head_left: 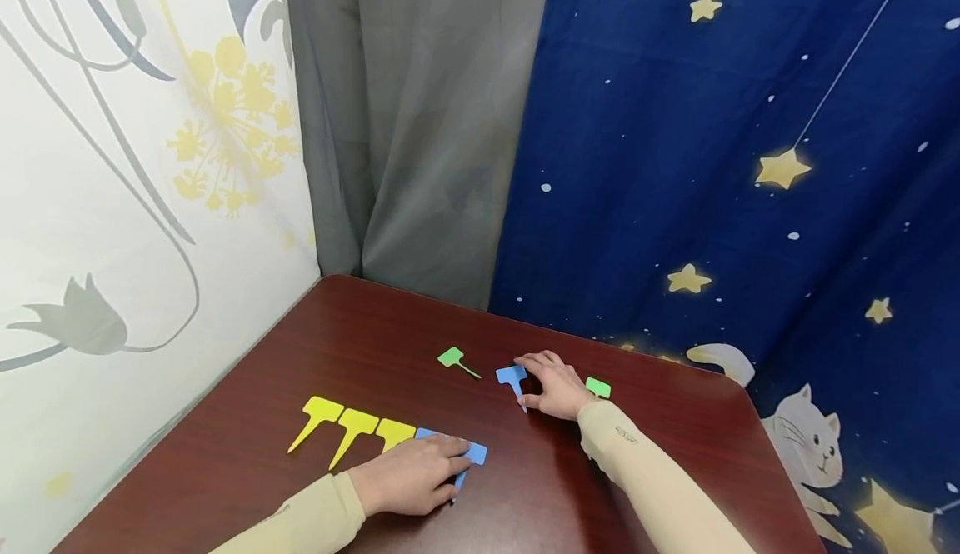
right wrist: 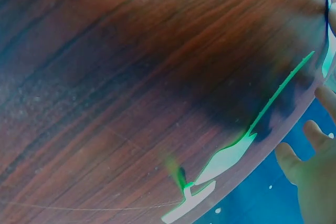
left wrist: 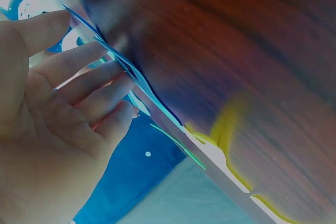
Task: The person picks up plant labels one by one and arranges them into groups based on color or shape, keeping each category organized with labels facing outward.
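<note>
Head view: farther blue tag [head_left: 512, 375], long stem [head_left: 517, 391] nearward

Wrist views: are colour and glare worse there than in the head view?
Yes. Head view: natural colours, a dark patch on the table beside the right sleeve; left wrist view: yellow tags washed near-white, a blurry yellow reflection; right wrist view: green tags washed pale, dark shadow nearby.
</note>
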Motion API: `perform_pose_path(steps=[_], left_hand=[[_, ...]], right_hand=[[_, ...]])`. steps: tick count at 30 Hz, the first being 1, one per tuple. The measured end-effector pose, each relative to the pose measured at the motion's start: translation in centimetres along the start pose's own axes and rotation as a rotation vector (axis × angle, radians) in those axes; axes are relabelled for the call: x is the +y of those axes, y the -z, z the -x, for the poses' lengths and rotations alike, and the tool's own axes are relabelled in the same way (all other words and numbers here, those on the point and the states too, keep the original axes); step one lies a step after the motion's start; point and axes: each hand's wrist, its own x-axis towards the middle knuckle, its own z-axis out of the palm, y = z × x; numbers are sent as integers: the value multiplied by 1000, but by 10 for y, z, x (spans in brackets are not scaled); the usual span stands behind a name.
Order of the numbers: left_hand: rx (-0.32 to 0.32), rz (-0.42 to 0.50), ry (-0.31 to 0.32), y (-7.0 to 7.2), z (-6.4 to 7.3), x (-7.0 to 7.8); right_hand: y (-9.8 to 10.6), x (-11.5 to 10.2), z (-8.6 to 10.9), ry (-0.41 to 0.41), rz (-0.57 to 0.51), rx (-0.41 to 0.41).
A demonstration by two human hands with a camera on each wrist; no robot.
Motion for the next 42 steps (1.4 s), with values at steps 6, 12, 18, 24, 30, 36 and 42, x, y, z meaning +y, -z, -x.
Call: perform_pose_path(steps=[6,12,18,24,30,36,42], left_hand=[[5,0,5,-1,1,0],[12,-8,-5,-1,1,1],[9,-9,-13,-1,2,1],[5,-3,-14,-1,2,1],[5,-4,-14,-1,3,2],[5,1,-8,-2,3,2],[2,2,-9,-2,3,1]], right_hand=[[1,-2,-2,4,2,-1],[2,-4,-3,-8,1,0],[1,-5,1,-50,-17,29],[-1,-5,6,-70,-75,92],[-5,-5,8,-94,-138,128],[-6,-6,8,-96,-193,146],[-4,-10,11,-101,-181,153]])
